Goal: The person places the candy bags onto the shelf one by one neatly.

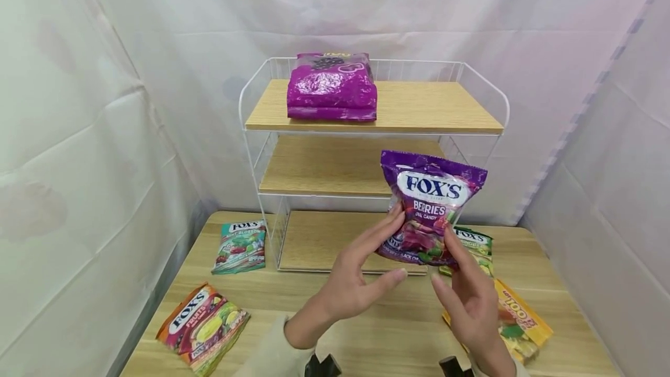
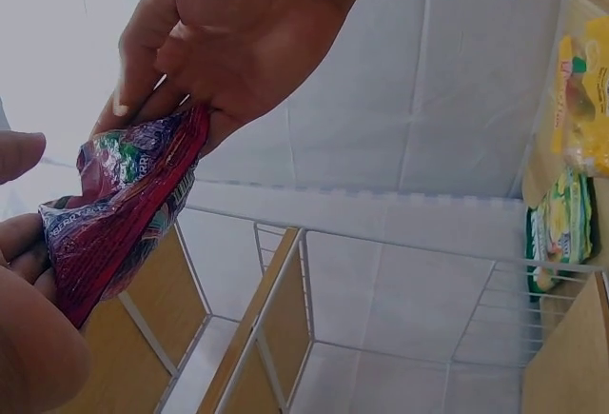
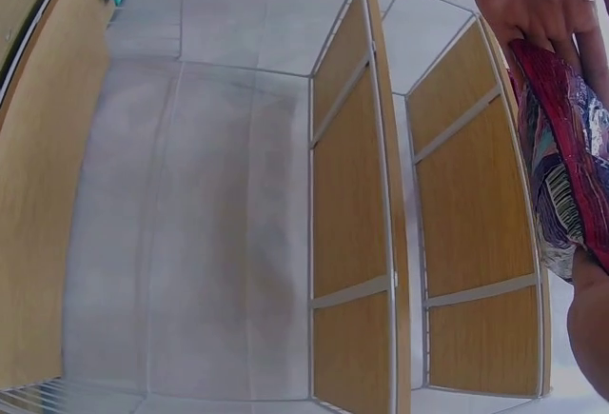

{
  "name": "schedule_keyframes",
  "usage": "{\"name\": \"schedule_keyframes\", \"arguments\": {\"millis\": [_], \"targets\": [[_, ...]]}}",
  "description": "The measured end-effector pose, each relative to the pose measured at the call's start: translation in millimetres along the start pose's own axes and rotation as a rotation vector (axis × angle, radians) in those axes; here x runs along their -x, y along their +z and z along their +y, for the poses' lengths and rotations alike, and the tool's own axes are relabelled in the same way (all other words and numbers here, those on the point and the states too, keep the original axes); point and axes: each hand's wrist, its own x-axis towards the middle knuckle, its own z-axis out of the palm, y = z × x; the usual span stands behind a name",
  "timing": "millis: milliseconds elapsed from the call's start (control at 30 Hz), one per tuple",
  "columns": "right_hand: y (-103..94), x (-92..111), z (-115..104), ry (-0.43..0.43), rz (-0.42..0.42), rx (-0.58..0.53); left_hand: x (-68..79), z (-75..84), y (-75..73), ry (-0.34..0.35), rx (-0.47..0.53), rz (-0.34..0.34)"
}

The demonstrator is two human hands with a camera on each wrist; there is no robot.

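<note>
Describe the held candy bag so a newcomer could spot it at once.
Find the white wire rack with three wooden shelves. Before its right half in the head view, the left hand and right hand hold up a dark purple bag. Unlike the magenta bag on the top shelf, it reads FOX'S BERRIES.

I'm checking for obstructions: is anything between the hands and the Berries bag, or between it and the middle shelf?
Nothing visible: the left hand and right hand hold the bag, and nothing shows between it and the middle shelf.
</note>
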Motion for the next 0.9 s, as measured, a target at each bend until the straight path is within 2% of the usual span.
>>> {"name": "schedule_keyframes", "arguments": {"millis": [267, 633, 900], "targets": [[-1.8, -20.4, 0.8, -0.104, -0.021, -0.006, -17.2, 2.4, -5.2, 0.028, -0.004, -0.002], [-7.9, -39.9, 3.8, -0.160, -0.042, 0.034, -33.8, -3.9, -11.6, 0.044, -0.010, -0.033], [-13.2, -54.5, 4.2, -0.192, -0.076, 0.056, -47.3, -2.8, -16.3, 0.003, -0.065, -0.038]]}}
